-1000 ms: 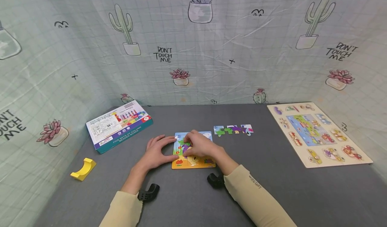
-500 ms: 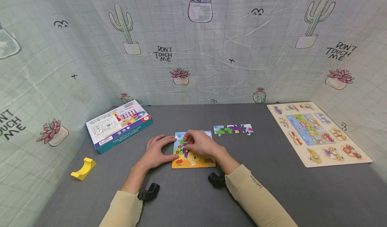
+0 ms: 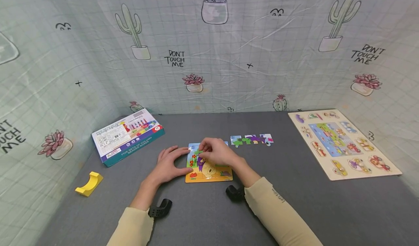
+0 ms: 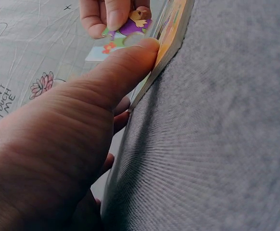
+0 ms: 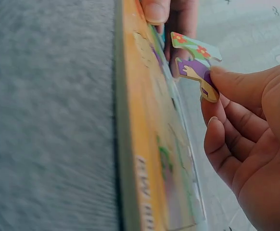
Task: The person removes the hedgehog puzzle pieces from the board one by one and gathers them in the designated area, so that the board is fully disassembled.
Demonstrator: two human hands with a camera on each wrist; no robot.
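A puzzle board (image 3: pixel 209 177) with an orange lower border lies on the grey table; a picture with purple, yellow and green parts shows on it. At its left edge rests my left hand (image 3: pixel 171 163), thumb and index finger spread apart and touching the board, the thumb tip on the rim in the left wrist view. Over the board, my right hand (image 3: pixel 217 152) pinches a puzzle piece (image 5: pixel 194 67) between thumb and fingers. Purple, green and red flowers mark this piece, which is tilted and held clear of the board. My right hand hides the board's upper right part.
Several loose puzzle pieces (image 3: pixel 251 139) lie in a row right of the board. A boxed bead set (image 3: pixel 127 137) and a yellow curved block (image 3: pixel 89 184) are at the left. A wooden picture board (image 3: pixel 343 144) lies at the right, before a printed curtain (image 3: pixel 229 56).
My right hand has risen slightly from the board with the puzzle piece, uncovering more of the purple and yellow picture. My left hand stays at the edge.
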